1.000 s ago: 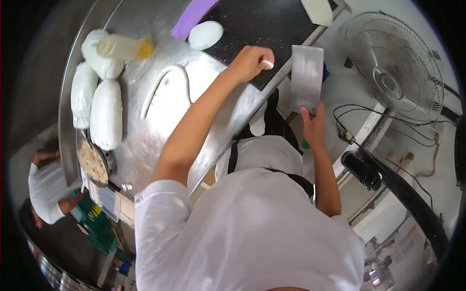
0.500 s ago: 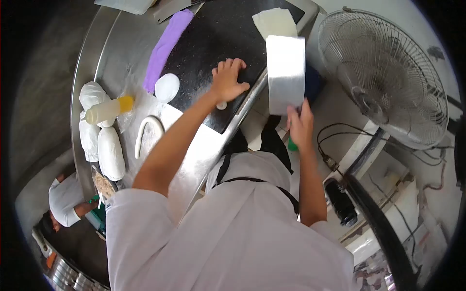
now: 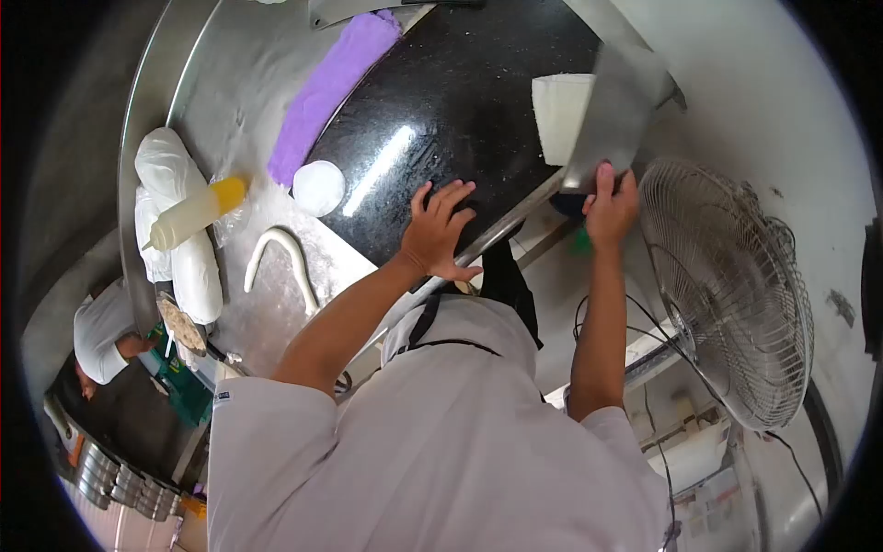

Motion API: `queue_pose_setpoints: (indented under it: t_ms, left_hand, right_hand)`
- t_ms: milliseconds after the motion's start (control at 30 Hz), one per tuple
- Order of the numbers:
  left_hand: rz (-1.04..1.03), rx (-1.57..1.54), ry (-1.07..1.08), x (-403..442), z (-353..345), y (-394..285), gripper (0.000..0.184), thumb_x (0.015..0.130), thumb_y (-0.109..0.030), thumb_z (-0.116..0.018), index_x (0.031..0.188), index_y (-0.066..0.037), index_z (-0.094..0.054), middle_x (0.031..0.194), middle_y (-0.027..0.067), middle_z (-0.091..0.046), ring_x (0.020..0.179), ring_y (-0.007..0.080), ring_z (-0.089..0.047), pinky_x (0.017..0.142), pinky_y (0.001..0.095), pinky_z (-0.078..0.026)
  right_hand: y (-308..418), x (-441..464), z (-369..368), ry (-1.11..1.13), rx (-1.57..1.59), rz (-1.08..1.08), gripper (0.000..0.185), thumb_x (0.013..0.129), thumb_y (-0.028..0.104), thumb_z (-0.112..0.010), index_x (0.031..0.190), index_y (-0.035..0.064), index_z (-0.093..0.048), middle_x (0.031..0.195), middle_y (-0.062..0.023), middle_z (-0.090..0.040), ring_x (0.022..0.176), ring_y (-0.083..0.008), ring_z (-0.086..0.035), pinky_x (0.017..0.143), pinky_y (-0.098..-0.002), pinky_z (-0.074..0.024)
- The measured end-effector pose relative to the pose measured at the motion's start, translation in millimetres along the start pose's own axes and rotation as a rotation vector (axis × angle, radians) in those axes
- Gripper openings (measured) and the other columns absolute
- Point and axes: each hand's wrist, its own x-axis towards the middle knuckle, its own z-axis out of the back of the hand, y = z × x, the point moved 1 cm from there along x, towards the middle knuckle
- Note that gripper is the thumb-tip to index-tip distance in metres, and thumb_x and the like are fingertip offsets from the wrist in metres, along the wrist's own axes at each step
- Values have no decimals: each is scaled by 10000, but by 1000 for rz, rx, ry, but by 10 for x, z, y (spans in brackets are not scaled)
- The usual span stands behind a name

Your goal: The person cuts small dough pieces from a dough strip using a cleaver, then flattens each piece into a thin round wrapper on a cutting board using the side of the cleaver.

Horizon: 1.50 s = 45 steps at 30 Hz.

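My left hand [image 3: 436, 230] is spread palm down over the near edge of the black board [image 3: 460, 101], its fingers apart. What lies beneath the palm is hidden. In my right hand [image 3: 611, 210] is the handle end of a wide metal blade [image 3: 621, 115], raised at the board's right edge beside a folded cream cloth [image 3: 561, 115]. A round white disc [image 3: 318, 189] rests at the board's left edge, near a rolled purple towel [image 3: 326, 92]. On the steel table [image 3: 239, 120] lies a bent rope of white dough [image 3: 287, 250].
Wrapped white bundles [image 3: 195, 281] and a squeeze bottle [image 3: 195, 213] with a yellow cap lie at the left, near a dish of crumbly food [image 3: 182, 324]. A co-worker [image 3: 108, 331] is beyond the table. A large wire fan [image 3: 727, 294] stands at the right.
The view has shifted. My left hand has gone from closed around something white to spread flat near the board's edge. The blade in my right hand has turned from upright to slanted, nearer the cream cloth.
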Motion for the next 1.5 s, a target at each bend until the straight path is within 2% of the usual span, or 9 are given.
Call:
queue_pose_setpoints:
  t_ms: [433,600,733,867,967,1100,1133,1233,1500]
  left_hand:
    - [-156,-114,-127,127,17,37,685,573,-456,-808,1106,-86,-587,1484,152,-504,1420,375,-420,1158,690,-162]
    - [-213,-224,-197,158,-39,130,542,668,-340,-825,1091,-86,-601,1429,162,-533,1385,383,-449,1149,605,-254]
    - [124,-539,-901,799,331,210,360,855,-198,-735,1060,-16,-502,1165,208,-488,1160,376,-438,1032,502,-341]
    - [-64,60,-642,159,90,-67,679,899,-438,-714,1370,-5,-487,1484,309,-371,1381,490,-346,1159,559,-257]
    - [-149,4,-419,-68,7,151,707,907,-422,-706,1404,14,-456,1517,322,-328,1399,493,-327,1180,566,-230]
    - [128,-462,-759,142,291,441,725,950,-440,-657,1430,59,-439,1486,319,-382,1424,455,-336,1200,530,-247]
    - [81,-210,-616,24,338,325,729,970,-451,-631,1417,90,-435,1517,335,-354,1437,455,-326,1200,510,-262]
    - [22,418,-13,-515,80,142,927,847,-667,-676,1558,-132,-420,1656,246,-250,1540,449,-192,1202,678,-154]
    - [55,505,91,-28,25,201,1060,680,-858,-675,1587,-389,-390,1716,146,-157,1564,431,-144,1131,814,-99]
  right_hand:
    - [-312,-46,-140,-58,-356,-9,545,1011,502,-644,859,-21,-613,644,-82,-599,507,-164,-558,494,-346,-447]
    - [-168,-1471,-28,-184,-136,-57,553,1001,521,-652,825,2,-576,628,-80,-588,498,-155,-556,470,-330,-437]
    - [-771,-2290,15,-252,-156,-158,558,994,527,-661,821,4,-574,624,-80,-585,500,-162,-557,478,-329,-441]
    - [-1276,-2655,-136,-168,-259,-221,603,958,542,-696,833,-43,-628,674,-132,-636,575,-223,-613,584,-400,-496]
    - [-1488,-2584,-244,-86,-392,-76,618,923,549,-726,866,-64,-670,758,-175,-687,707,-258,-668,696,-430,-521]
    - [-1317,-2363,-608,125,-258,-63,600,897,540,-755,888,-56,-686,847,-205,-713,797,-291,-687,748,-429,-531]
    - [-1267,-2299,-770,260,-219,74,608,875,549,-770,888,-54,-692,875,-223,-718,827,-315,-698,768,-434,-535]
    - [-998,-2065,-946,429,-344,219,603,820,540,-817,921,-41,-691,934,-249,-728,889,-361,-717,795,-452,-545]
    - [-570,-1953,-835,460,-724,137,774,668,474,-936,1131,-22,-565,955,-264,-730,979,-416,-724,833,-493,-569]
